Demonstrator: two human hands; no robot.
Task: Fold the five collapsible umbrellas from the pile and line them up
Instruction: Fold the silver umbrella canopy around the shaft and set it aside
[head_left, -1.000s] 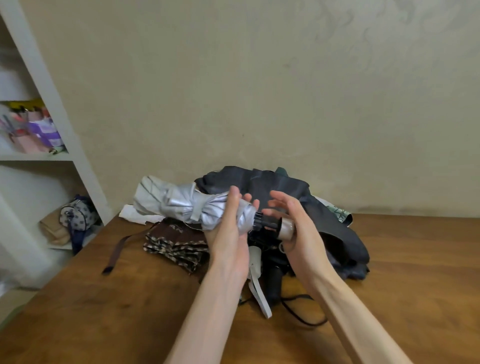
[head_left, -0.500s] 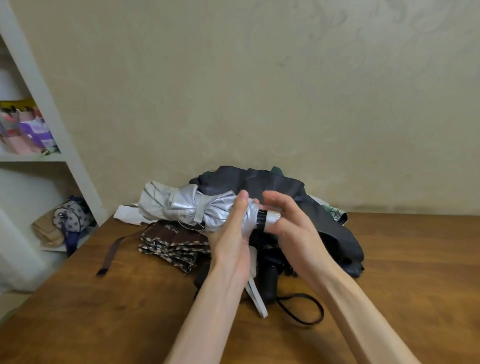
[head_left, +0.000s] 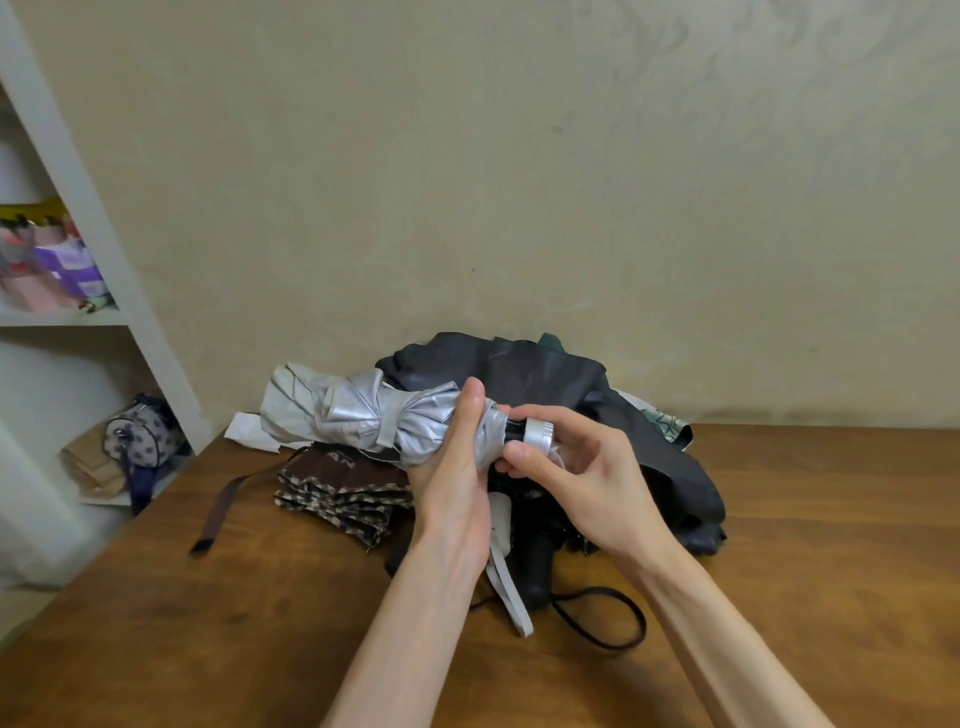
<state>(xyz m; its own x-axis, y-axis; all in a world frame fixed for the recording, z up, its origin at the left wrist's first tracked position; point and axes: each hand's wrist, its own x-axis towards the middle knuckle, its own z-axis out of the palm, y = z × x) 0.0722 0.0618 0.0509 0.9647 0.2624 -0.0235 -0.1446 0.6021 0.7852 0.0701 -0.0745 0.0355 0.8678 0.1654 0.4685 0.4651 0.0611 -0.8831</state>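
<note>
Pushed in closer to the bunched cloth than a second ago, the silver-capped handle is now sitting almost against the canopy. The right hand, which was hovering with fingers spread, is pinching that cap between thumb and fingertips. The left hand is wrapping round the silver umbrella at its handle end, fingers curled over the gathered fabric. It is holding the umbrella roughly level in the air, just above the pile at the back of the wooden table. A tie band is cinching the canopy at the middle, so the cloth is flaring out on either side like a bow; whether that band is actually fastened is hard to tell from this angle

The umbrella is looking light enough for one hand to carry. Its metallic cloth is seeming soft, crinkly and probably slick, so a grip on fabric alone is likely to be sliding. The folded ribs underneath are giving the left hand something stiffer to squeeze, though they are thin and are calling for gentle pressure. The handle is offering the one rigid, sure hold. Lying in the heap are a dark umbrella, a brown checked umbrella with its strap trailing, and a black handle beside a white strap
</note>
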